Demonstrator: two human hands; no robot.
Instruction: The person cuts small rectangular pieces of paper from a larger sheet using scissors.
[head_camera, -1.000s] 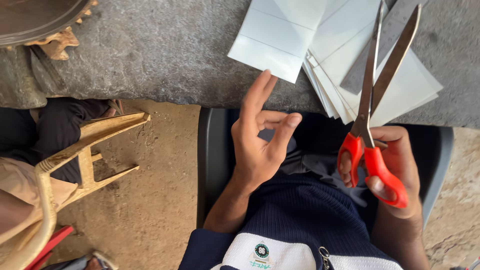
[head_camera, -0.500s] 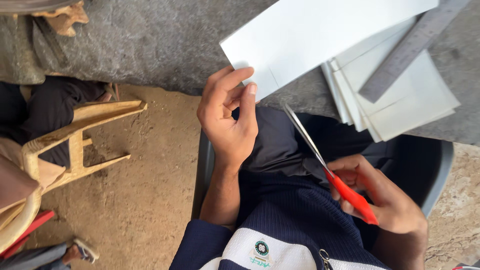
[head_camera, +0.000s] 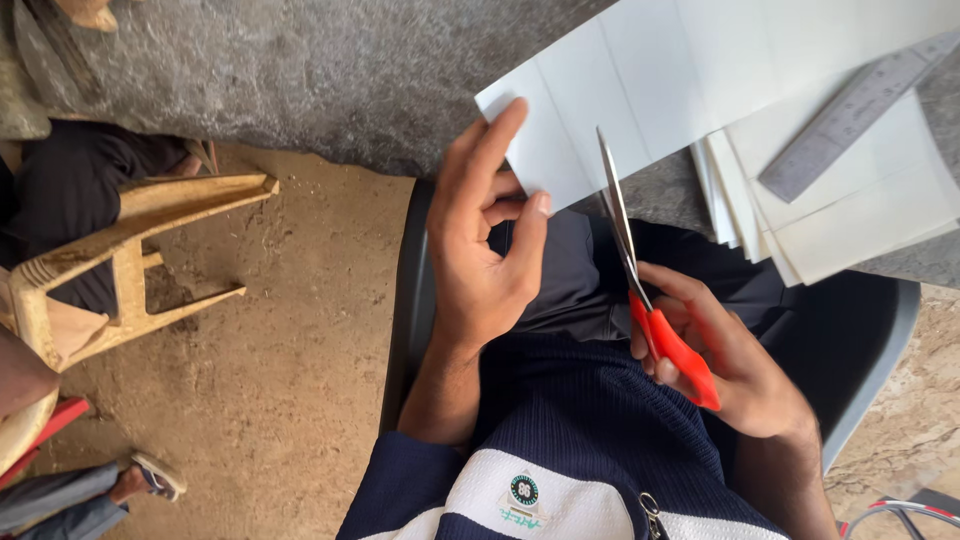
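Head view. I log the left hand (head_camera: 485, 250) at centre, thumb and fingers pinching the near corner of a white paper sheet (head_camera: 700, 70), which runs off toward 1 o'clock over the grey stone table (head_camera: 300, 70). The right hand (head_camera: 720, 350), at 4 o'clock, has its fingers curled through the red handles of the scissors (head_camera: 640, 270); blades look nearly together at the sheet's edge. A paper stack (head_camera: 860, 210) and a steel ruler (head_camera: 850, 115) lie at 2 o'clock. A tan plastic chair (head_camera: 120, 260) stands at 9 o'clock.
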